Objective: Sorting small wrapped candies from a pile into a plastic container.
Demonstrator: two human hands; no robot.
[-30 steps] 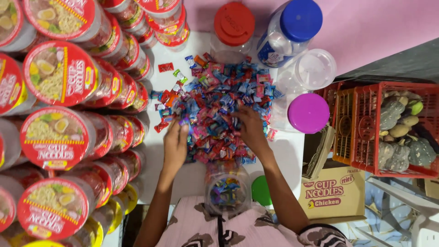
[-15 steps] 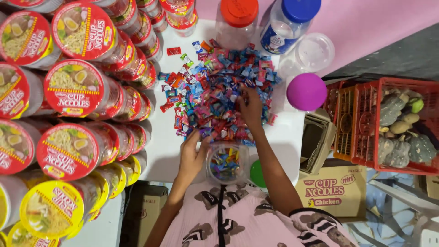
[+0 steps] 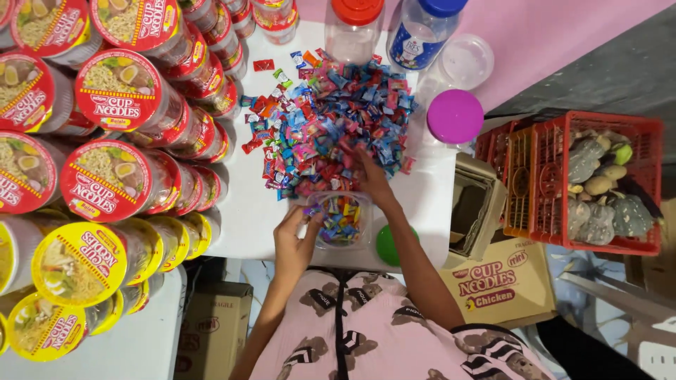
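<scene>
A heap of small wrapped candies (image 3: 331,123) in red, blue and pink covers the middle of the white table (image 3: 246,211). At the table's near edge stands an open clear jar (image 3: 340,219) part filled with candies. My left hand (image 3: 294,239) is at the jar's left rim with a few candies pinched in its fingers. My right hand (image 3: 370,176) rests on the near edge of the heap, fingers curled over candies, just beyond the jar. A green lid (image 3: 393,246) lies to the right of the jar, partly hidden by my right forearm.
Stacked noodle cups (image 3: 105,155) with red and yellow lids fill the left side. At the back stand a red-lidded jar (image 3: 354,28), a blue-lidded jar (image 3: 422,32), a clear lid (image 3: 466,62) and a purple lid (image 3: 455,117). A red crate (image 3: 584,183) and cardboard boxes (image 3: 493,274) sit right.
My left hand has come back from the heap to the jar's rim with candies. My right hand has stayed on the heap's near edge. The view has shifted, so the jar sits higher.
</scene>
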